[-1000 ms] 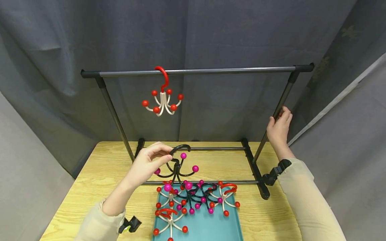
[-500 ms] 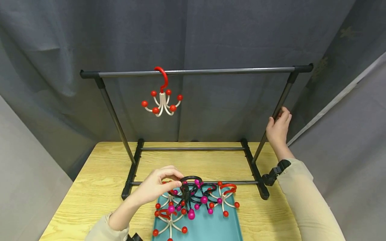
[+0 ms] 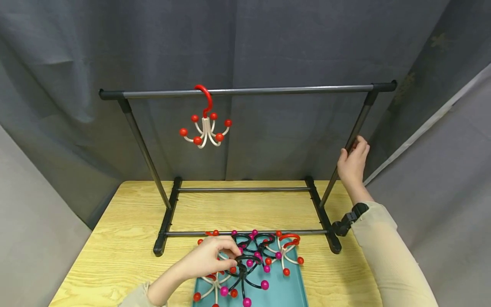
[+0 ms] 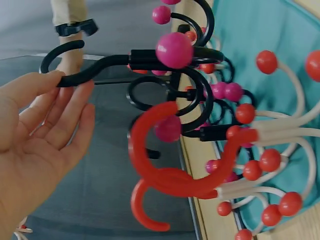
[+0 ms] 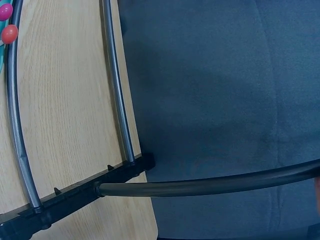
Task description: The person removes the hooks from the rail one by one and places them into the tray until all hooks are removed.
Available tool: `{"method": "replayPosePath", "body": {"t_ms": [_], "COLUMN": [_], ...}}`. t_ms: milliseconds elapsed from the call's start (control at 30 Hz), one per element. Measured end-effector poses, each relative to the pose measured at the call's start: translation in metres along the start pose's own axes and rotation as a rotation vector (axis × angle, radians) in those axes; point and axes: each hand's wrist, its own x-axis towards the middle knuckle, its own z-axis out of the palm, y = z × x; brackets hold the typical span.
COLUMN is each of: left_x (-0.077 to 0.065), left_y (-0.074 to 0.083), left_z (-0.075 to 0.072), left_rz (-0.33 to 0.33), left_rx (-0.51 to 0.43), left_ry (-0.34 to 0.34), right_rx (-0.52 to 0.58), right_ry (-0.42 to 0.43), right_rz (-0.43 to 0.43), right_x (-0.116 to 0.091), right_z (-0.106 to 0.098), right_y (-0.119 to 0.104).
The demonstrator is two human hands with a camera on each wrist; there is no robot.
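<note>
In the head view my left hand [image 3: 215, 258] pinches the curved hook of a black multi-arm hanger [image 3: 242, 275] tipped with magenta balls. It is low over the front of the teal tray [image 3: 285, 292], and its arms overlap a white hanger with red balls. From the left wrist, thumb and fingers meet on the black hook [image 4: 102, 65]. My right hand [image 3: 353, 164] grips the right post [image 3: 362, 115] of a metal clothes rack. Only a sliver of that hand shows at the edge of the right wrist view, by the post [image 5: 210, 186].
One white hanger [image 3: 206, 125] with a red hook hangs from the rack's top bar [image 3: 291, 90], left of centre. Several black and white hangers lie at the tray's back and left. The rack's lower bar [image 3: 184, 233] runs just behind the tray, and a grey curtain [image 3: 287, 140] stands behind.
My left hand has brought the black hanger down from above the rack's lower bar to the front part of the tray. My right hand stays on the post.
</note>
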Motion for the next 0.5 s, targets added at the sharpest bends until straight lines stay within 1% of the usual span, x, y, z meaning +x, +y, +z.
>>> {"method": "replayPosePath", "body": {"t_ms": [100, 200, 300, 500], "left_x": [0.001, 0.002, 0.002, 0.001], "left_y": [-0.007, -0.015, -0.023, -0.034], "left_z": [0.006, 0.012, 0.018, 0.025], "left_rz": [-0.018, -0.019, -0.023, -0.066], "left_rx": [0.083, 0.171, 0.228, 0.304], "left_ry": [-0.019, -0.044, -0.064, -0.08], "right_rx": [0.002, 0.004, 0.001, -0.002], "right_ry": [0.009, 0.013, 0.008, 0.005], "right_rz": [-0.013, -0.017, -0.01, -0.001], "right_x": [0.001, 0.001, 0.001, -0.001], "right_z": [0.0, 0.0, 0.0, 0.0], "right_y": [0.0, -0.001, -0.001, -0.002]}}
